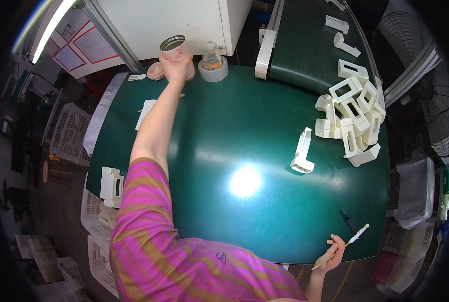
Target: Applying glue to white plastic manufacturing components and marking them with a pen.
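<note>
My left hand [176, 69], arm stretched to the far left of the green table, is wrapped round a pale pink cup [174, 47] with a metal rim and a floral print. Its top is uncovered. Beside it lies a pink lid [156, 71]. On the right of the cup, a clear glass jar [210, 53] stands in a white tape roll [213, 75]. At the near right edge my right hand [335, 251] is closed on a thin wooden stick [354, 239] with a white wrapped tip. A dark craft knife [347, 220] lies just beyond that tip.
Cream plastic housings [352, 108] are heaped at the right, below a dark green conveyor belt [305, 50] carrying more. A single housing [303, 152] lies right of centre. Another white part [111, 187] sits at the left edge, above white crates [99, 261]. A white cabinet [164, 20] stands behind.
</note>
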The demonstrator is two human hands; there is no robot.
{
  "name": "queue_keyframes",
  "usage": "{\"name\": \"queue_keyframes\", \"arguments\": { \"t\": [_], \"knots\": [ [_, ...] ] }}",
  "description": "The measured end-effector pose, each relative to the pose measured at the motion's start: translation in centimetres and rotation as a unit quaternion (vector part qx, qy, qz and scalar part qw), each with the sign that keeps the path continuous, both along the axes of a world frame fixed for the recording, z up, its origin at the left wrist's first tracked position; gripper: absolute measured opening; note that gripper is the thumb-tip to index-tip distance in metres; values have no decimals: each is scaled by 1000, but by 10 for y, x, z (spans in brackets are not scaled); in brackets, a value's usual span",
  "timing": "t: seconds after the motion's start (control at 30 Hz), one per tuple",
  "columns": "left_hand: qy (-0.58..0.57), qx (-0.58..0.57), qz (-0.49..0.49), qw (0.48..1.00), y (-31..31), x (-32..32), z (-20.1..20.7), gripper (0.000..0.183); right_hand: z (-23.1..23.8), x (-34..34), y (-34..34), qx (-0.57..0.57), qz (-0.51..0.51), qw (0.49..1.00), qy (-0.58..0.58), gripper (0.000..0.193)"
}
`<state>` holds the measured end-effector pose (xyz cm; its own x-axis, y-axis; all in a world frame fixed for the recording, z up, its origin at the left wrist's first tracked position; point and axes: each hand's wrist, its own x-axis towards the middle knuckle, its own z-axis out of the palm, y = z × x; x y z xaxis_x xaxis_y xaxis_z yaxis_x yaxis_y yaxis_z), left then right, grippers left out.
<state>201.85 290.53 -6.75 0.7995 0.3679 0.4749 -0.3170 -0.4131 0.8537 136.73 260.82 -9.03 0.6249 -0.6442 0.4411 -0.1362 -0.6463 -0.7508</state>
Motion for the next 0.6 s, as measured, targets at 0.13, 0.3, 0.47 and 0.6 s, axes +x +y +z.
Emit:
{"name": "queue_keyframes", "arguments": {
  "t": [0.13, 0.3, 0.47, 0.6],
  "knots": [
    [0, -3, -60, 998, 9, -68, 31, 85, -2, 0, 0, -7, -14, 1000, -8, 20],
    [-15, 1, -293, 956, 15, -189, 72, 87, -1, 0, 0, 11, 14, 1000, -3, 22],
    [69, -11, -451, 890, 6, -297, 108, 93, -1, 0, 0, 12, 5, 1000, -3, 21],
    [112, 2, -544, 832, -8, -352, 135, 97, -1, 0, 1, 2, -15, 1000, -14, 18]
  ]
}}
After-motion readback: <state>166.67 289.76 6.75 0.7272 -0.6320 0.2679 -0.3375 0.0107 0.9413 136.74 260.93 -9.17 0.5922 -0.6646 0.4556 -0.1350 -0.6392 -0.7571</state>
